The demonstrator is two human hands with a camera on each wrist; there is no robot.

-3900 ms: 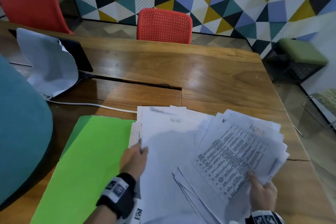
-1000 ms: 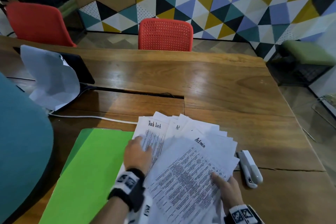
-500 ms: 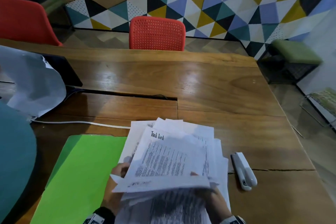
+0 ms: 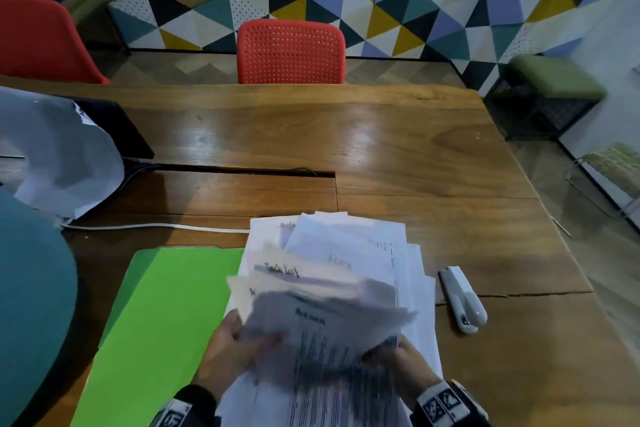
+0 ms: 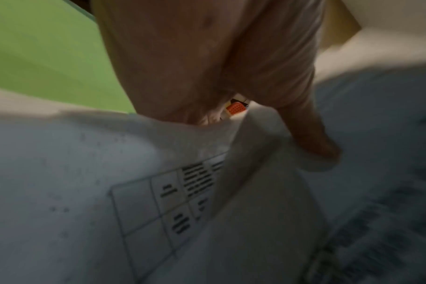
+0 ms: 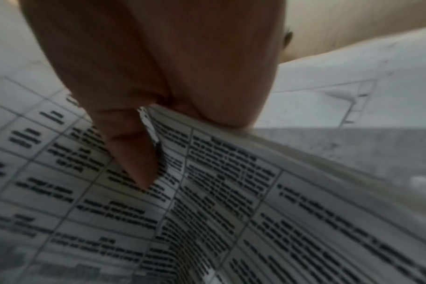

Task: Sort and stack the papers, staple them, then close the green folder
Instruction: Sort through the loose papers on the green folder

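A loose bundle of printed papers (image 4: 329,315) is lifted off the table at the near edge, blurred by motion. My left hand (image 4: 235,347) grips its left side, thumb on top of the sheets (image 5: 311,142). My right hand (image 4: 398,357) grips the right side; in the right wrist view the thumb (image 6: 134,153) pinches printed table sheets (image 6: 207,192). More papers (image 4: 346,239) lie fanned on the table beneath. The open green folder (image 4: 162,322) lies flat to the left, seen also as a green folder (image 5: 36,48) beside my left hand. A white stapler (image 4: 462,298) lies to the right of the papers.
The wooden table (image 4: 381,149) has a cable slot (image 4: 242,170) and a white cable (image 4: 156,226). A crumpled white sheet (image 4: 59,149) covers a dark device at left. A teal chair back (image 4: 31,305) is near left. Red chairs (image 4: 291,52) stand behind.
Both hands went from sorting papers spread flat to gathering them and lifting a bundle. The stapler came into view once the right-hand papers were pulled in.
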